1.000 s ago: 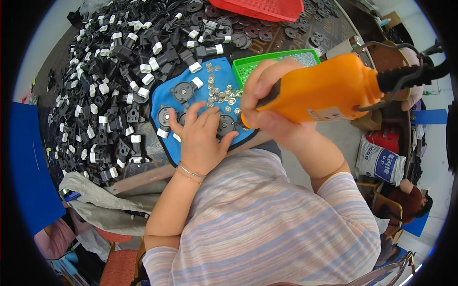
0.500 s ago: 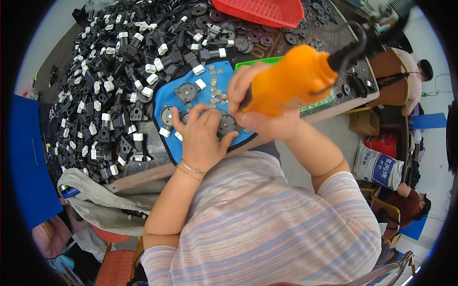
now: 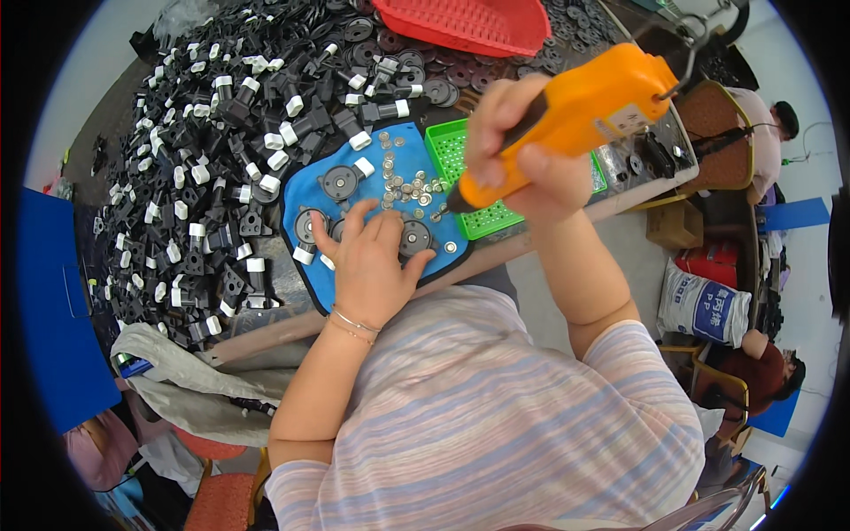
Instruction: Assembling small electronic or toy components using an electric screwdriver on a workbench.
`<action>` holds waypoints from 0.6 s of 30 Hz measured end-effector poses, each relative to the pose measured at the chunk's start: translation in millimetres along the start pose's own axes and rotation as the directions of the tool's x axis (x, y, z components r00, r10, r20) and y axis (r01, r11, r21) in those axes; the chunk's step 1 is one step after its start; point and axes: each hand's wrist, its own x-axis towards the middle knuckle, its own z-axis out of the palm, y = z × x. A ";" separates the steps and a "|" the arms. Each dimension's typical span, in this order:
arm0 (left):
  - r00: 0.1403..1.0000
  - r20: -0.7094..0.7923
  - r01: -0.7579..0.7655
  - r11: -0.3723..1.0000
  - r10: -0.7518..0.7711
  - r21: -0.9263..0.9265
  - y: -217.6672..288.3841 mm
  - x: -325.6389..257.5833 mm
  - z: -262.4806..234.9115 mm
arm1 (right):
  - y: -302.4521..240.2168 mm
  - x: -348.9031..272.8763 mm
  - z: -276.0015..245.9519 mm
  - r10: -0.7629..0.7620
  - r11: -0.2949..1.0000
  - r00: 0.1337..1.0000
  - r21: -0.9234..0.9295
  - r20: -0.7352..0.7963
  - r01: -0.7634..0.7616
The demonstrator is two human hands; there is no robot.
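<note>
A worker's right hand is wrapped tight around an orange electric screwdriver, whose long axis slopes from its cabled rear end, up and to the right, down to a dark tip that hangs above the right edge of a blue work mat. The tip points down and left toward a round black disc part lying on the mat; whether bit and part already touch cannot be told from this angle. The left hand lies flat on the mat with fingers spread, its fingertips resting beside and partly over that disc, so it is the nearer hand to the part and sits just left of the line the tool would travel. A scatter of small silver screws lies on the mat above the disc, between it and two more black discs at the mat's upper left. A green perforated tray sits touching the mat's right side, directly under the tool. Left of and beyond the mat, a deep heap of black-and-white plastic parts covers the bench, with a red basket at the far edge. Other seated people work well off to the right of the mat.
</note>
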 end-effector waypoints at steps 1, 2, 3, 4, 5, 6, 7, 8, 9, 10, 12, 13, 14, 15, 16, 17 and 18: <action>1.000 -0.014 -0.014 1.000 0.014 0.003 0.1 -0.8 1.3 | -3.6 -2.0 -6.8 -0.034 0.999 0.999 -0.038 -0.033 0.033; 0.999 -0.028 -0.028 1.000 0.028 0.007 0.3 -1.3 1.3 | -7.3 -4.0 -11.4 -0.060 0.993 0.997 -0.107 -0.042 0.055; 0.999 -0.032 -0.031 0.999 0.031 0.010 0.5 -1.9 -0.3 | -7.7 -5.6 -11.9 -0.065 0.992 0.997 -0.108 -0.039 0.061; 0.998 -0.041 -0.049 0.997 0.051 0.054 0.2 -2.7 -0.6 | -6.7 -8.1 -12.9 -0.074 0.990 0.994 -0.123 -0.082 0.064; 0.996 -0.050 -0.067 0.993 0.072 0.098 -0.4 -2.7 -1.0 | -6.3 -9.2 -13.6 -0.084 0.988 0.989 -0.137 -0.125 0.067; 0.996 -0.047 -0.068 0.993 0.072 0.097 -0.7 -1.7 -3.9 | -5.6 -8.7 -13.9 -0.083 0.988 0.988 -0.138 -0.127 0.066; 0.997 -0.045 -0.054 0.994 0.059 0.094 -0.6 -0.7 -9.4 | -5.2 -9.2 -13.0 -0.096 0.989 0.985 -0.128 -0.145 0.078; 0.998 -0.042 -0.041 0.995 0.045 0.091 -1.5 0.2 -13.9 | -5.4 -10.1 -12.9 -0.109 0.989 0.980 -0.118 -0.164 0.090; 0.997 -0.061 -0.039 0.995 0.045 0.087 -5.1 2.1 -16.3 | -6.6 -11.0 -14.0 -0.113 0.988 0.979 -0.121 -0.169 0.093; 0.994 -0.101 -0.037 0.996 0.046 0.085 -10.8 5.0 -19.7 | -8.6 -10.7 -14.8 -0.135 0.984 0.976 -0.138 -0.173 0.112; 0.981 -0.176 -0.058 0.992 0.076 0.110 -24.6 14.0 -28.4 | -11.3 -12.6 -17.6 -0.161 0.979 0.970 -0.157 -0.181 0.134; 0.983 -0.178 -0.037 0.997 0.049 0.070 -34.1 18.7 -30.4 | -10.4 -14.7 -19.3 -0.145 0.972 0.969 -0.214 -0.201 0.101; 0.984 -0.179 -0.019 0.999 0.024 0.028 -43.2 24.5 -32.0 | -9.7 -17.0 -20.8 -0.132 0.960 0.966 -0.273 -0.222 0.068; 0.983 -0.179 -0.027 1.000 0.028 0.006 -51.6 29.8 -32.3 | -7.3 -19.1 -21.6 -0.135 0.959 0.965 -0.274 -0.224 0.070; 0.984 -0.178 -0.030 1.000 0.031 0.007 -57.0 33.9 -30.9 | -2.9 -21.0 -22.1 -0.150 0.937 0.957 -0.345 -0.248 0.057; 0.989 -0.146 -0.006 1.000 0.003 -0.020 -61.3 37.4 -28.9 | 1.2 -22.2 -22.2 -0.167 0.909 0.948 -0.414 -0.272 0.041; 0.993 -0.113 0.020 0.999 -0.025 -0.046 -63.9 40.5 -27.5 | 4.9 -21.1 -22.5 -0.205 0.906 0.935 -0.417 -0.291 0.069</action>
